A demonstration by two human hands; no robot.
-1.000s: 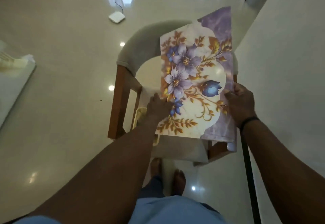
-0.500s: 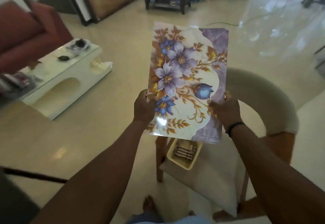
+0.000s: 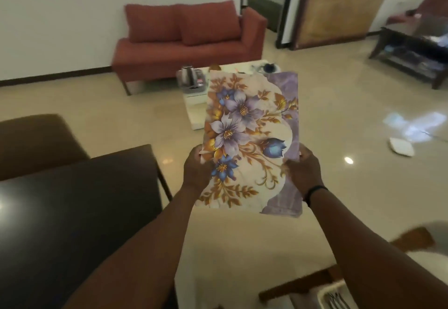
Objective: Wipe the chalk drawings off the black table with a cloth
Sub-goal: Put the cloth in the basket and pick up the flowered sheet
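**Purple-flowered sheet held up beside the black table**

Purple, blue and gold flowers cover the glossy floral sheet (image 3: 251,138) that both hands hold upright in the middle of the view, its long edges running up and down. The left hand (image 3: 197,171) is closed on the left edge low down, thumb on the printed face; the right hand (image 3: 303,170) is closed on the right edge at about the same height, with a dark band (image 3: 315,193) around that wrist. Whether the sheet is cloth, plastic or card cannot be told; its surface looks smooth and stiff.

The black table (image 3: 80,211) sits at lower left, below and left of the left forearm, its top dark and shiny with a pale glare spot near the left border. Any chalk marks on it cannot be made out from here. A dark chair back (image 3: 36,143) stands just behind the table.

Farther off, a red sofa (image 3: 189,39) with 2 back cushions stands against the white wall. A low white coffee table (image 3: 196,104) in front of it is partly hidden by the sheet and carries a metal kettle (image 3: 188,77). A large framed panel (image 3: 339,12) leans on the wall at upper right, and a dark side table (image 3: 412,51) stands at the far right. A flat white object (image 3: 401,149) lies on the glossy cream floor (image 3: 121,112).
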